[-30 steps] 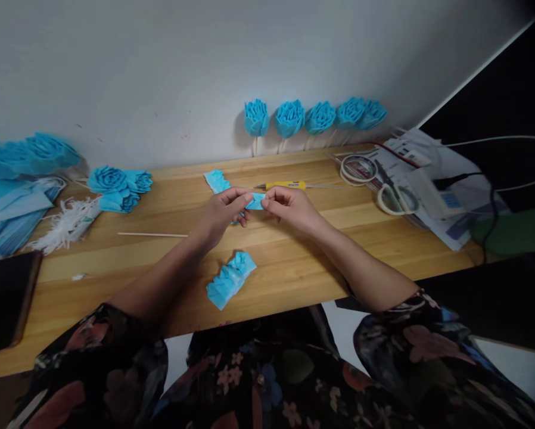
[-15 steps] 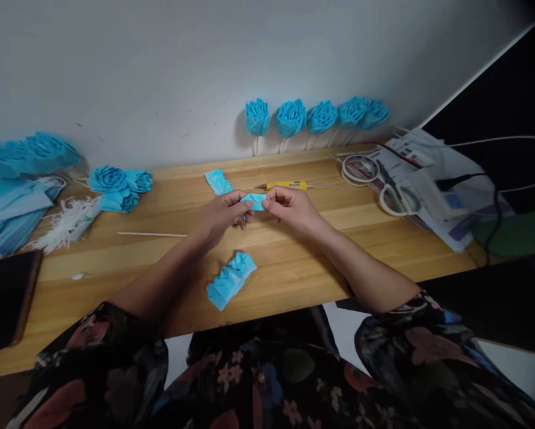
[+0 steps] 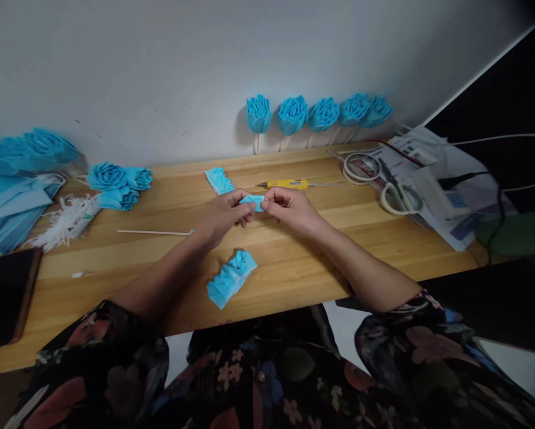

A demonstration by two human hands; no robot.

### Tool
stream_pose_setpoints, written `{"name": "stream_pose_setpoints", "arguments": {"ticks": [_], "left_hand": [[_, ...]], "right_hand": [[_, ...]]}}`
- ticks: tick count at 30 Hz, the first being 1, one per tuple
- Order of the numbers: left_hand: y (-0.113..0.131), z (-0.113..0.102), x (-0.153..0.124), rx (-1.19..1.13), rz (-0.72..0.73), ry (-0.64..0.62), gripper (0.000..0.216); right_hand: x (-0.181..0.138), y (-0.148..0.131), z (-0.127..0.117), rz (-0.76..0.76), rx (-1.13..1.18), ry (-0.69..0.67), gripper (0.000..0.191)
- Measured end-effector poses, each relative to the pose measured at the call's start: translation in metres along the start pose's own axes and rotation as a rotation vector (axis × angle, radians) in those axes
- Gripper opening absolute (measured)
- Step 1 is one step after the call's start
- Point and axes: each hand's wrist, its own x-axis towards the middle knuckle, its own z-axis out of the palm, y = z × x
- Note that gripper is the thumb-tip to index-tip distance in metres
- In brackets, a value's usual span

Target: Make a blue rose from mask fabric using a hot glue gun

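A small folded piece of blue material (image 3: 252,203), like paper or thin fabric, is stretched between my two hands above the table. My left hand (image 3: 229,214) pinches its left end, thumb on top. On the other end, my right hand (image 3: 291,210) grips with thumb and curled fingers. Just behind my left hand lies a pleated blue piece (image 3: 219,179). Nearer to me, a larger pleated blue strip (image 3: 232,278) rests by my left forearm. A thin stick (image 3: 154,232) runs partly under that forearm. The yellow-handled tool (image 3: 285,185) lies behind my right hand.
Several blue flowers on sticks (image 3: 293,116) lean against the wall. At left are more blue flowers (image 3: 109,177), a stack of blue sheets (image 3: 8,208), white cords (image 3: 68,223) and a phone (image 3: 11,298). Tape (image 3: 361,168), scissors (image 3: 401,199) and a power strip (image 3: 441,193) lie at right.
My thumbs have shifted slightly on the blue piece, and its visible fold now looks narrower and flatter. The view has shifted a little; the things on the table stay put.
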Motion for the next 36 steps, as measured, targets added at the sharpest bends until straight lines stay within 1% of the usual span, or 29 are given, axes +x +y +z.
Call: {"name": "stream_pose_setpoints", "arguments": {"ticks": [7,10,13,17,20,24,29,32,36], "left_hand": [[0.0013,-0.0002,-0.0018,0.0,0.014,-0.004,0.009],[0.0047,0.0006,-0.0033,0.02,0.012,0.005,0.009],[0.0069,0.002,-0.0042,0.038,-0.001,0.013,0.009],[0.0077,0.0036,-0.0049,0.051,-0.004,0.018,0.011],[0.0077,0.0039,-0.0056,0.057,0.0,0.004,0.012],[0.0062,0.0025,-0.0058,0.018,-0.011,-0.021,0.013],[0.0043,-0.001,-0.0037,-0.031,-0.028,-0.078,0.016],[0.0046,-0.0025,-0.0023,-0.049,-0.002,-0.048,0.022],[0.0059,-0.0026,-0.0025,-0.027,0.055,-0.012,0.023]], "right_hand": [[-0.0006,-0.0028,-0.0025,0.041,0.091,-0.085,0.029],[-0.0006,-0.0036,-0.0038,0.032,0.136,-0.109,0.034],[-0.0003,-0.0025,-0.0035,0.031,0.165,-0.107,0.041],[0.0003,0.0023,-0.0002,0.032,0.123,-0.082,0.047],[0.0002,0.0044,0.0011,0.013,0.098,-0.071,0.043],[-0.0004,0.0016,0.0,0.03,0.098,-0.086,0.033],[0.0003,-0.0004,-0.001,0.032,0.129,-0.078,0.034],[0.0006,0.0013,-0.0005,0.028,0.1,-0.072,0.032],[0.0002,0.0025,0.0001,0.028,0.063,-0.079,0.028]]}}
